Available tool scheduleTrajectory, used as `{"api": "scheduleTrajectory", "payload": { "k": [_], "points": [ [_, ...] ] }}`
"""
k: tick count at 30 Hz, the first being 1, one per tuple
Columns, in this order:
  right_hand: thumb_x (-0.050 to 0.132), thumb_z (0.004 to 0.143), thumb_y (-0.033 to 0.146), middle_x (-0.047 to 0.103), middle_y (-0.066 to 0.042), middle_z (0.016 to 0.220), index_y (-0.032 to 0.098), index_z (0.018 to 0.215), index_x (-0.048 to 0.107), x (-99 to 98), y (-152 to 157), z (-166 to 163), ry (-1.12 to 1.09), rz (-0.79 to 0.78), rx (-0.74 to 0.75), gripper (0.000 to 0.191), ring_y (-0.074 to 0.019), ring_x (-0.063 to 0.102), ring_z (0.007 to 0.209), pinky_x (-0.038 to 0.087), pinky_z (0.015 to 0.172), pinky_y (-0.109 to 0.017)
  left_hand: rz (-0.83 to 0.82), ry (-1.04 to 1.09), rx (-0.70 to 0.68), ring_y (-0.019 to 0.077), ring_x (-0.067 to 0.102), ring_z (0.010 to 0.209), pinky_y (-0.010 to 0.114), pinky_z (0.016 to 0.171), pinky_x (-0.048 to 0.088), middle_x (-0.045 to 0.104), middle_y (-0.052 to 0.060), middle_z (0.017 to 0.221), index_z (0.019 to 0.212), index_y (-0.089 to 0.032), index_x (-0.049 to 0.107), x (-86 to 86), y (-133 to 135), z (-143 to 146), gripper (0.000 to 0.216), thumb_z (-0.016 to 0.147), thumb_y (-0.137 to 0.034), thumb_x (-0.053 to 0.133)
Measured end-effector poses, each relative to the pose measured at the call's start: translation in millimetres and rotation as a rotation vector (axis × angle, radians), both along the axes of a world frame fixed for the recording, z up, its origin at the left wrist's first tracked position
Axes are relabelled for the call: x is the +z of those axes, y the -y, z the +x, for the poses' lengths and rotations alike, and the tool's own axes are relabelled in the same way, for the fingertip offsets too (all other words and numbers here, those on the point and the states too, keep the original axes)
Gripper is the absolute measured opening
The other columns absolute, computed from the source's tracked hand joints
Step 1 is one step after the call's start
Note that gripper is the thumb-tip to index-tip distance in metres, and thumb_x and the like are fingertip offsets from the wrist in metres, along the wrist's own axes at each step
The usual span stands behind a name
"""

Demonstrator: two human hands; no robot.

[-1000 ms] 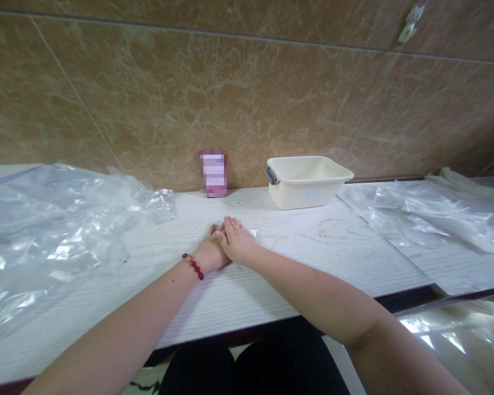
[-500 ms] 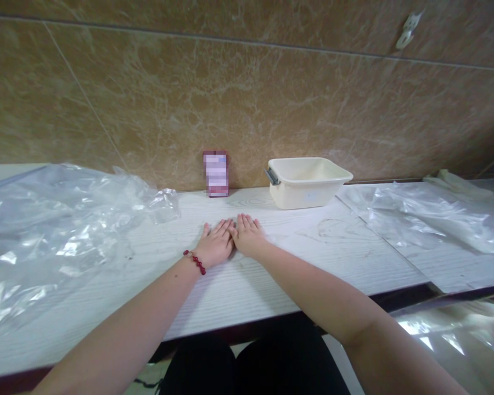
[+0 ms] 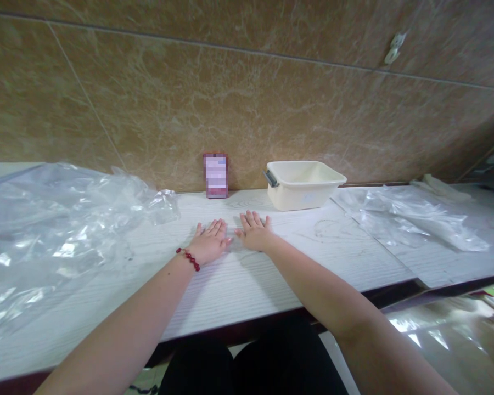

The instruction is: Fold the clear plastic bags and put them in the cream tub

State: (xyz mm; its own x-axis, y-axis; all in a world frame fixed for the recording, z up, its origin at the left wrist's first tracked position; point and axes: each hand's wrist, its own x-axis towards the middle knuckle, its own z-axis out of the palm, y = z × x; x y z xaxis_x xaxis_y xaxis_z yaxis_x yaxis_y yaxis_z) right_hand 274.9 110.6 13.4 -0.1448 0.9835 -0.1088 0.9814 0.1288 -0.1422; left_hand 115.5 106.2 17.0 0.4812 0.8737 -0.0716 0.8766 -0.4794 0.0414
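On the table (image 3: 247,296), both hands (image 3: 209,245) (image 3: 255,234) rest spread flat.

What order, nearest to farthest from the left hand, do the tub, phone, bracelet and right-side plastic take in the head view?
1. Bracelet: just behind the left hand
2. Phone: straight ahead
3. Tub: ahead, rightward
4. Right-side plastic: farthest right

The pale worktop (image 3: 239,296), streaked with grey wood grain and dark along its front edge, lies flat beneath the spread left hand (image 3: 209,244) and right hand (image 3: 256,235).
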Motion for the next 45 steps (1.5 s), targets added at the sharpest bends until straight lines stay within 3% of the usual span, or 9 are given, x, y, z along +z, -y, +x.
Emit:
{"api": "scheduleTrajectory", "payload": {
  "k": [3,6,9,12,18,23,35,45],
  "points": [
    [0.014,0.079,0.054,-0.001,-0.004,0.138,0.021,0.132,0.007,5.4,-1,6,0.026,-0.052,0.009,0.063,-0.0250,-0.004,0.124,-0.005,0.090,-0.057,-0.014,0.020,0.000,0.0230,0.014,0.124,0.055,0.094,0.006,0.016,0.010,0.136,0.129,-0.010,0.021,0.6,-3,-5,0.054,0.083,-0.038,0.016],
    [0.021,0.080,0.051,0.013,-0.008,0.137,0.021,0.129,0.021,11.5,-3,14,0.028,0.049,0.023,0.058,-0.0272,0.006,0.123,0.004,0.091,-0.057,0.010,0.066,-0.009,0.0234,0.017,0.123,0.055,0.094,0.009,0.022,0.009,0.134,0.127,-0.014,0.027,2.5,-10,-12,0.050,0.083,-0.037,0.018],
    [0.029,0.082,0.040,0.038,-0.011,0.121,0.022,0.114,0.044,18.4,-5,20,-0.019,0.182,0.060,0.041,-0.0246,0.029,0.113,0.025,0.088,-0.045,0.134,0.145,0.009,0.0222,0.022,0.122,0.051,0.094,0.015,0.029,0.008,0.132,0.123,-0.016,0.034,6.7,-19,-18,0.045,0.083,-0.032,0.021],
    [0.035,0.080,0.035,0.050,-0.008,0.103,0.024,0.097,0.055,21.9,-7,20,-0.045,0.164,0.130,0.028,-0.0215,0.042,0.098,0.035,0.077,-0.035,0.235,0.175,0.034,0.0207,0.033,0.116,0.044,0.095,0.022,0.038,0.008,0.127,0.118,-0.017,0.043,9.9,-24,-21,0.041,0.081,-0.025,0.025],
    [0.040,0.078,0.033,0.052,-0.006,0.097,0.022,0.090,0.054,16.5,-7,9,-0.049,0.164,0.134,0.021,-0.0202,0.043,0.092,0.035,0.073,-0.034,0.212,0.215,0.067,0.0183,0.051,0.095,0.028,0.082,0.038,0.056,0.005,0.105,0.101,-0.022,0.058,6.4,-28,-22,0.034,0.077,-0.030,0.035],
    [0.044,0.075,0.032,0.052,-0.005,0.096,0.022,0.086,0.055,16.1,-7,8,-0.111,0.135,0.108,0.018,-0.0192,0.044,0.091,0.035,0.072,-0.032,0.183,0.240,0.087,0.0195,0.052,0.090,0.029,0.081,0.039,0.057,0.007,0.097,0.094,-0.020,0.061,3.7,-30,-21,0.033,0.073,-0.036,0.041],
    [0.044,0.074,0.030,0.054,-0.005,0.096,0.022,0.085,0.056,18.2,-7,9,-0.145,0.086,0.084,0.019,-0.0184,0.047,0.089,0.035,0.070,-0.030,0.144,0.264,0.133,0.0210,0.052,0.088,0.032,0.081,0.039,0.058,0.007,0.088,0.080,-0.019,0.063,4.8,-31,-17,0.024,0.070,-0.030,0.044],
    [0.042,0.075,0.028,0.055,-0.007,0.096,0.019,0.085,0.058,19.3,-9,7,-0.168,0.084,0.078,0.021,-0.0168,0.048,0.087,0.035,0.071,-0.027,0.165,0.332,0.160,0.0212,0.051,0.089,0.033,0.081,0.037,0.058,0.008,0.093,0.085,-0.019,0.061,-1.3,-34,-16,0.028,0.073,-0.034,0.042]
  ]
}}
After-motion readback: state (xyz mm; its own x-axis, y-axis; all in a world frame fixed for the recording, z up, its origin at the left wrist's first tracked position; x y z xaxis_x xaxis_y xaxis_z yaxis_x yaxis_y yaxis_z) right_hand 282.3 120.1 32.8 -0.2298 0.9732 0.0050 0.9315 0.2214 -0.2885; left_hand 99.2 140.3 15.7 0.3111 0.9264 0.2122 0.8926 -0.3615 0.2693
